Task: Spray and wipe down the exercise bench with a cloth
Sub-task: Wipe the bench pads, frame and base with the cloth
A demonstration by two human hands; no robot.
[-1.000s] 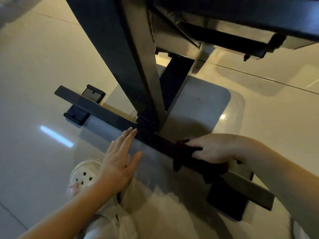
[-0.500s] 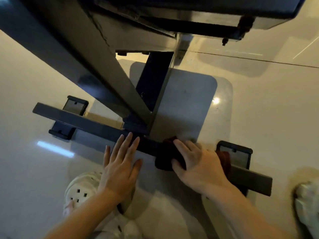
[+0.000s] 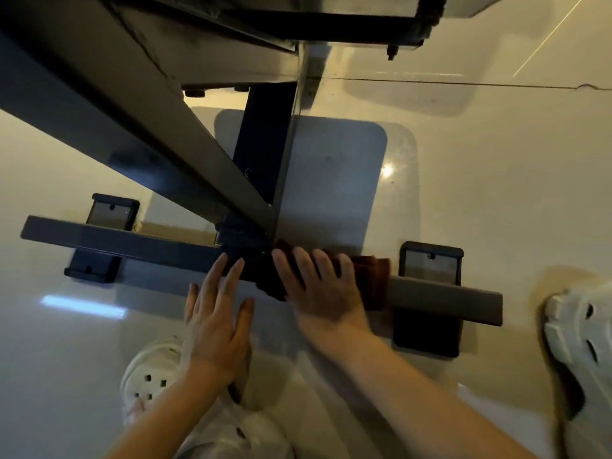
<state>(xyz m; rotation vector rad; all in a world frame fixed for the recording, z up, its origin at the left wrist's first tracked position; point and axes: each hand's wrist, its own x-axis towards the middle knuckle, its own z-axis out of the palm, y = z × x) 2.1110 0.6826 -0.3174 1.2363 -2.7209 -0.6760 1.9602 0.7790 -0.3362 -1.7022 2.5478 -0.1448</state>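
The cloth [image 3: 371, 276], dark red-brown, lies draped over the crossbar [image 3: 139, 241] of the bench [image 3: 109, 104] base, directly under the right hand [image 3: 323, 286]. The right hand lies on top of the cloth with fingers extended and slightly spread, pressing it against the bar; the fingers are not curled round it. Part of the cloth shows beyond the little-finger side of this hand, and a darker fold hangs over the near face of the bar at the thumb side.

The left hand [image 3: 217, 321] is just beside the right hand, on its thumb side. Its fingers are straight and it grasps nothing. Its fingertips [image 3: 220, 263] reach the near edge of the crossbar, close to the joint where the slanted frame member and the upright post meet the bar.

Outward from the right hand, the bare bar runs to its end cap [image 3: 493, 308], passing over a black foot pad [image 3: 429, 265]. Outward from the left hand, a longer bare run of bar extends to the far end, with a second foot pad [image 3: 111, 212] beneath it. Beyond the fingertips, the frame members crowd the joint. The glossy floor [image 3: 496, 180] lies open on both sides. A white perforated shoe [image 3: 152, 372] sits below the left wrist; another white shoe [image 3: 583, 329] lies well apart from the right hand, past the end cap.
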